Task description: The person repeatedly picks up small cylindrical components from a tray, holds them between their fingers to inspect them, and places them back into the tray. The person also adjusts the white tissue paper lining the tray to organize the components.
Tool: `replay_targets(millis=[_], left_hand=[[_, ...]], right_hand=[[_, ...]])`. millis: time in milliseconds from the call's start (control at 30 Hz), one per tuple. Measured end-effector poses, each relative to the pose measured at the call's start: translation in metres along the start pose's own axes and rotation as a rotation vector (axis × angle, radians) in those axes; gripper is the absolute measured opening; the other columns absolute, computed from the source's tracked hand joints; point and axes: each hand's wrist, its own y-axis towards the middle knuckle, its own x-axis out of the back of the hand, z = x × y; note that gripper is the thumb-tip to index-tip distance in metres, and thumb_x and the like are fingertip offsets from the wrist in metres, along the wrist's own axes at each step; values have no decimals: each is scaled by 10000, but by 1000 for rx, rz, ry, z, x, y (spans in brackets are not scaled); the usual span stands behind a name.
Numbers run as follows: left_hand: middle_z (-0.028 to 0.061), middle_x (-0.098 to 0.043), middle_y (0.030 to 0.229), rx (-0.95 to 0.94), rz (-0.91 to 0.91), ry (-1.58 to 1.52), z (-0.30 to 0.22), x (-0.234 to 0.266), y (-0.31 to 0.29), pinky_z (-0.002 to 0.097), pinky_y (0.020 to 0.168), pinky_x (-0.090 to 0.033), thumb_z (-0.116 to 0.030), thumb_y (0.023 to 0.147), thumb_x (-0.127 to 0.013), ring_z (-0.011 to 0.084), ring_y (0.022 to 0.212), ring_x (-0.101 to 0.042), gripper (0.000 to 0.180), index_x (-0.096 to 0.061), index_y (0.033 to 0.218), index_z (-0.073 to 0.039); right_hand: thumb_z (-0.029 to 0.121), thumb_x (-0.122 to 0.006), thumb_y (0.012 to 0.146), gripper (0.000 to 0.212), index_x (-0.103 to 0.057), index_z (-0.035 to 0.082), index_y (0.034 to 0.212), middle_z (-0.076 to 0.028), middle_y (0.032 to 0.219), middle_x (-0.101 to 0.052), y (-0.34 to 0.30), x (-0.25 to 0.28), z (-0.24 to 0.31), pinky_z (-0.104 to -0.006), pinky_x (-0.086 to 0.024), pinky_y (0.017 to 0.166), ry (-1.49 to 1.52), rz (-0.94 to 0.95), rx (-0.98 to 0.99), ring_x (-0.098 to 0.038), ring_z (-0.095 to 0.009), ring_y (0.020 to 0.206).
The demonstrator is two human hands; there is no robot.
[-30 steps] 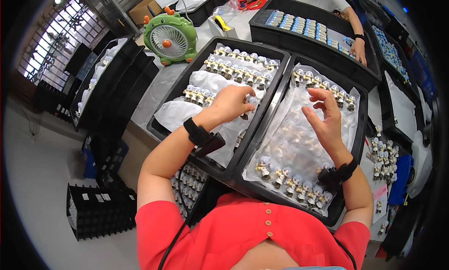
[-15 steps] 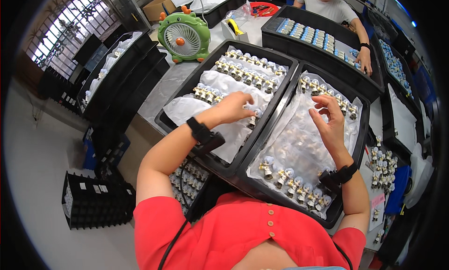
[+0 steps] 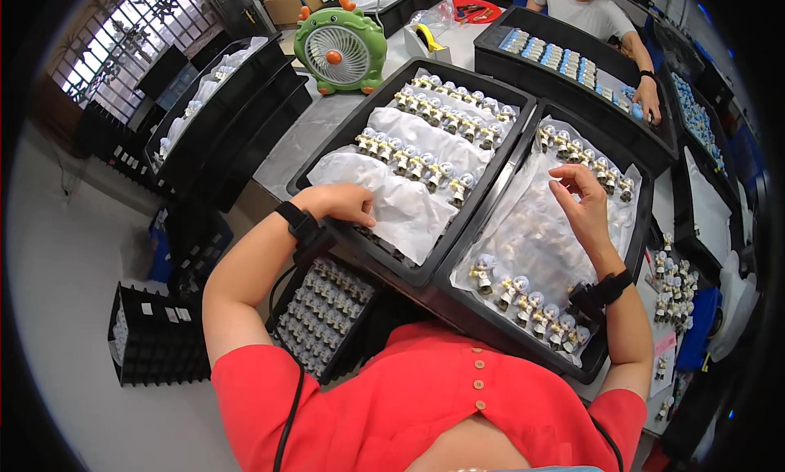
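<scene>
Beside the tray's edge (image 3: 360, 120) — left hand (image 3: 347, 203), right hand (image 3: 585, 204) (over open sheeting (image 3: 527, 223))

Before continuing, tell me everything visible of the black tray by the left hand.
That tray is rectangular, with rounded corners, raised walls and a plastic look. It lies open side up, beside a second tray on its right. Rumpled white sheeting lines it; small figurines lie in rows across the middle and far end. The left hand is over its near left edge; contact is unclear.
</scene>
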Motion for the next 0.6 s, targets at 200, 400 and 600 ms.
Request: replay_targets(millis=[200,400,600], left_hand=[[163,-662,817,74,-262,-35,-4,33,-13,383,720,-485,-334,726,-721,300,812,-631,339,-654,862,-30],[175,-514,1131,178,-470,186,13,17,-27,412,838,-462,-231,728,-730,350,1007,-558,482,-526,1130,-63],[215,-604,1081,404,-421,78,26,13,-29,427,869,-450,-291,745,-700,366,1029,-572,557,-480,1199,-53]], right_hand=[[85,-650,817,129,-649,9,921,-23,865,-623,1,15,10,-216,-468,693,106,82,-148,-582,-73,769],[89,-657,803,141,-655,40,935,-39,876,-641,10,17,54,-254,-463,681,-83,424,-37,-604,-110,771],[115,-672,780,139,-631,41,890,-87,845,-610,11,-50,97,-342,-487,699,18,707,178,-622,-223,774]])
